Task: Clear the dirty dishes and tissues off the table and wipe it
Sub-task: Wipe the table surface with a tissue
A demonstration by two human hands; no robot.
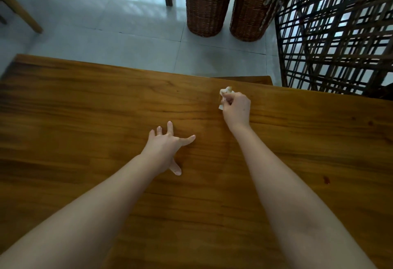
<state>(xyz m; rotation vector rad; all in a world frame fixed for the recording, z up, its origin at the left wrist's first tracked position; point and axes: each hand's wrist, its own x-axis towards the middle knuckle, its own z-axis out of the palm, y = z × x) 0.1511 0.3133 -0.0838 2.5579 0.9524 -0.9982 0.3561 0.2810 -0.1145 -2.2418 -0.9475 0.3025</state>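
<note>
Counter (106,102): brown wood, big, near us.
Left hand (164,147): fingers spread out, tips pressing on the counter, holding nothing.
Right hand (236,109): farther right, fingers curled tight around a crumpled white tissue (225,92) on the counter.
Baskets (206,7): two, far away on the floor.

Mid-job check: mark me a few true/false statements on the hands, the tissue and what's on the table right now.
1. The right hand grips a crumpled tissue. True.
2. The left hand holds a plate. False: it rests spread on the table, holding nothing.
3. Two wicker baskets stand beyond the table. True.
4. Dirty dishes sit on the table. False: none are in view.
5. A red spot lies on the table, right of the right arm. True.
</note>
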